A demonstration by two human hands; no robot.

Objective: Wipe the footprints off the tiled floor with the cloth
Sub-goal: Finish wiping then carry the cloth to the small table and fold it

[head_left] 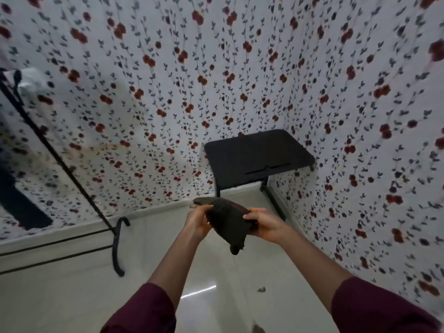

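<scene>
Both hands, left (198, 221) and right (264, 223), grip clamped on the dark cloth (228, 224) between them.

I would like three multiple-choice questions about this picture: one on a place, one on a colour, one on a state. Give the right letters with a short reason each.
1. Where is the black table?
A. in the corner of the room
B. middle of the floor
C. on the rack

2. What colour are the sleeves?
A. white
B. maroon
C. green

3. How is the cloth held?
A. flat on the floor
B. left hand only
C. by both hands

Answers: 1 A, the floral walls meet behind it. 2 B, both cuffs are dark red. 3 C, the right hand grips it too, above the floor.
</scene>
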